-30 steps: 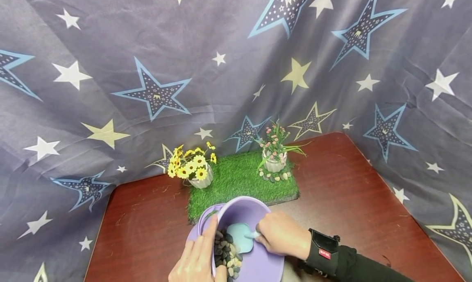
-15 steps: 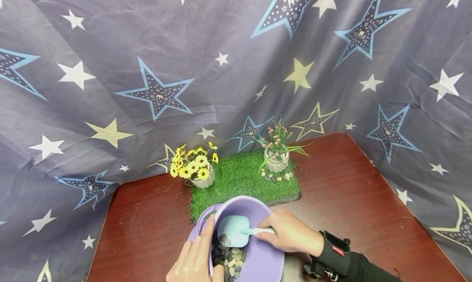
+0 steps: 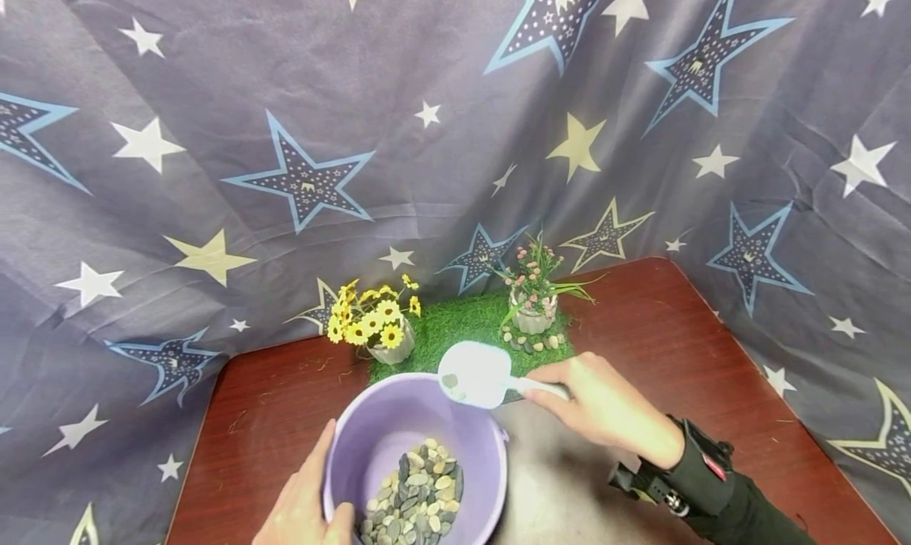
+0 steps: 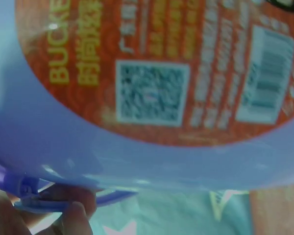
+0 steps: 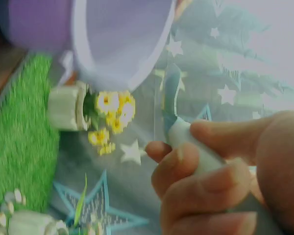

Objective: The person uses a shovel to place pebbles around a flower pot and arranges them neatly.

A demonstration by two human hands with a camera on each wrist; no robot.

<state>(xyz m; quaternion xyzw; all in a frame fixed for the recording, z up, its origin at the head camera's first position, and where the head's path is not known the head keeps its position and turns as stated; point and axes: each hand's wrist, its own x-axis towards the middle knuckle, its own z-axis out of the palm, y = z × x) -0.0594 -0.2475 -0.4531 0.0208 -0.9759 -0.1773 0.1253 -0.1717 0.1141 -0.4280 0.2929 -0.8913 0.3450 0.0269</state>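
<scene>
A purple bucket (image 3: pixel 370 426) with several grey and tan pebbles (image 3: pixel 416 493) in its bottom stands at the near edge of the table. My left hand (image 3: pixel 302 505) grips its near-left rim; the left wrist view shows the bucket's side (image 4: pixel 152 161) with an orange label (image 4: pixel 157 63) and my fingertips (image 4: pixel 78 215) at the rim. My right hand (image 3: pixel 605 406) holds the handle of a pale blue scoop (image 3: pixel 475 373), lifted above the bucket's far rim with a few pebbles in it. The right wrist view shows my fingers (image 5: pixel 206 181) curled round the handle.
A green turf mat (image 3: pixel 463 331) lies behind the bucket on the brown table (image 3: pixel 640 331). A white pot of yellow flowers (image 3: pixel 373 323) stands at its left, a pot of pink flowers (image 3: pixel 532 296) ringed with pebbles at its right. Star-printed cloth (image 3: pixel 285 134) hangs behind.
The scoop has risen out of the bucket and moved away towards the mat. The bucket has tipped back upright and shifted left, and my left hand has slid lower on its rim.
</scene>
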